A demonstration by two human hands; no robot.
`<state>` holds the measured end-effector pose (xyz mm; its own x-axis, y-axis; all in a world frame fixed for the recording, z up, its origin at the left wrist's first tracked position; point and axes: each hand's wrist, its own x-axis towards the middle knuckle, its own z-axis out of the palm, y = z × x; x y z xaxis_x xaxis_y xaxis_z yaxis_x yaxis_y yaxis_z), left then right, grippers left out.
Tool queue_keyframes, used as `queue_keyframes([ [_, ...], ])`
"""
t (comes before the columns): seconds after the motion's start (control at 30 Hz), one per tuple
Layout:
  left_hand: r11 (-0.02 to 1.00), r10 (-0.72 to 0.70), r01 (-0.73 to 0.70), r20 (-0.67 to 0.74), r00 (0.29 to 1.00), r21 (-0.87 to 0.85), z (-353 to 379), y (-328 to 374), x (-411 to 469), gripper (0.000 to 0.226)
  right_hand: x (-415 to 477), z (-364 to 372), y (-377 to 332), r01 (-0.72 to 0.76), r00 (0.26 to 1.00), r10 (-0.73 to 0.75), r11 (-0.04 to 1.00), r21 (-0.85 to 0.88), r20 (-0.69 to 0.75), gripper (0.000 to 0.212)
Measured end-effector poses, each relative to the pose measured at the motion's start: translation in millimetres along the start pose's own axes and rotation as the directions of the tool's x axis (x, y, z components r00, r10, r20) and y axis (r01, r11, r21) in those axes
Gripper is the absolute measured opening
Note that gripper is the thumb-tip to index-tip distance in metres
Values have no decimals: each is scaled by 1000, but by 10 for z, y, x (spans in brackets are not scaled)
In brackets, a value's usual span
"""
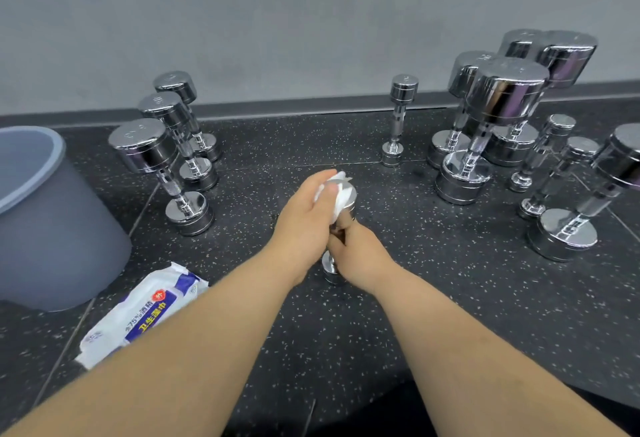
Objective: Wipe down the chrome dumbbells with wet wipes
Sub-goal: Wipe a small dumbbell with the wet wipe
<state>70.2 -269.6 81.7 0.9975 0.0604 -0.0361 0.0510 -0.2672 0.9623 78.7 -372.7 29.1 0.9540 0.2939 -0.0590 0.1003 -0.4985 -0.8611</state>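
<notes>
A small chrome dumbbell (pixel 348 206) stands upright on the speckled black floor (pixel 346 325) at the centre. My right hand (pixel 360 256) grips its handle, hiding most of the shaft. My left hand (pixel 304 221) holds a crumpled white wet wipe (pixel 337 194) against the dumbbell's top head. The lower head (pixel 330 268) shows between my two wrists.
Three upright chrome dumbbells (pixel 162 159) stand at the left, one slim dumbbell (pixel 398 117) at the back, and several larger ones (pixel 491 124) crowd the right. A grey bin (pixel 45 221) sits far left. A wet wipe pack (pixel 138 312) lies by my left forearm. A grey wall rises behind.
</notes>
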Motion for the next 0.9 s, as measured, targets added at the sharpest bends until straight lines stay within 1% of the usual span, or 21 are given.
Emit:
queue_keyframes([
  [0.03, 997, -33, 32, -14, 999, -74, 9, -34, -28, 26, -4, -2, -1, -5, 1000, 5, 1000, 5, 0, 19],
  [0.1, 988, -78, 78, 0, 997, -130, 9, -51, 8, 24, -4, 11, -8, -15, 1000, 15, 1000, 1, -9, 15],
  [0.17, 973, -127, 121, -17, 992, -197, 14, 20, 89, 15, 4, 31, -15, 3, 1000, -4, 1000, -17, -12, 15],
  [0.23, 969, -125, 91, -138, 983, -228, 47, 79, 170, 14, -3, 32, -13, 11, 1000, -12, 999, -48, -8, 14],
  [0.27, 980, -91, 51, -206, 974, -191, 62, 85, 176, 15, -8, 31, -4, 8, 1000, -9, 998, -58, -9, 14],
  [0.3, 995, -30, 3, -257, 966, -102, 67, 66, 152, 18, -10, 35, 4, -1, 1000, 0, 998, -63, -7, 12],
  [0.33, 998, 59, -54, -268, 962, 28, 73, 43, 112, 22, 6, 35, 13, -6, 1000, 6, 997, -71, -6, 12],
  [0.37, 974, 168, -124, -234, 958, 191, 74, -25, 61, 28, 22, 46, 24, -18, 1000, 18, 996, -93, 0, 13],
  [0.4, 922, 249, -183, -162, 955, 343, 81, -102, 16, 34, 54, 58, 45, -24, 1000, 24, 991, -130, 0, 14],
  [0.47, 788, 344, -278, -18, 939, 549, 63, -194, -3, 47, 114, 70, 80, -34, 999, 38, 968, -250, 11, 11],
  [0.5, 687, 430, -361, 49, 902, 631, 39, -205, 38, 49, 127, 76, 76, -47, 998, 57, 954, -297, 24, 10],
  [0.57, 438, 615, -533, 192, 765, 724, -32, -224, 181, 46, 134, 98, 68, -76, 995, 93, 943, -325, 35, 20],
  [0.6, 338, 640, -576, 267, 720, 744, -65, -208, 258, 42, 126, 93, 56, -104, 993, 116, 948, -301, 25, 28],
  [0.63, 286, 579, -589, 354, 734, 756, -90, -119, 308, 36, 123, 80, 45, -134, 990, 143, 956, -261, 15, 33],
  [0.67, 269, 457, -570, 418, 785, 776, -97, 2, 345, 30, 124, 70, 37, -147, 988, 152, 965, -218, 8, 35],
  [0.7, 231, 298, -525, 454, 839, 819, -77, 109, 399, 27, 132, 69, 37, -139, 990, 143, 973, -182, 8, 35],
  [0.73, 167, 170, -469, 443, 880, 867, -45, 210, 456, 25, 138, 77, 36, -115, 993, 118, 980, -163, 9, 35],
  [0.77, 117, 93, -429, 421, 903, 895, -13, 305, 507, 24, 153, 94, 34, -88, 996, 91, 985, -151, 11, 35],
  [0.8, 102, 43, -408, 405, 913, 907, 18, 366, 551, 23, 164, 113, 31, -68, 997, 71, 986, -151, 14, 35],
  [0.83, 115, 21, -404, 404, 914, 908, 35, 397, 573, 23, 178, 126, 31, -61, 998, 65, 986, -158, 19, 34],
  [0.9, 172, 66, -461, 457, 887, 870, 6, 378, 554, 26, 197, 129, 38, -65, 997, 70, 984, -163, 26, 33],
])
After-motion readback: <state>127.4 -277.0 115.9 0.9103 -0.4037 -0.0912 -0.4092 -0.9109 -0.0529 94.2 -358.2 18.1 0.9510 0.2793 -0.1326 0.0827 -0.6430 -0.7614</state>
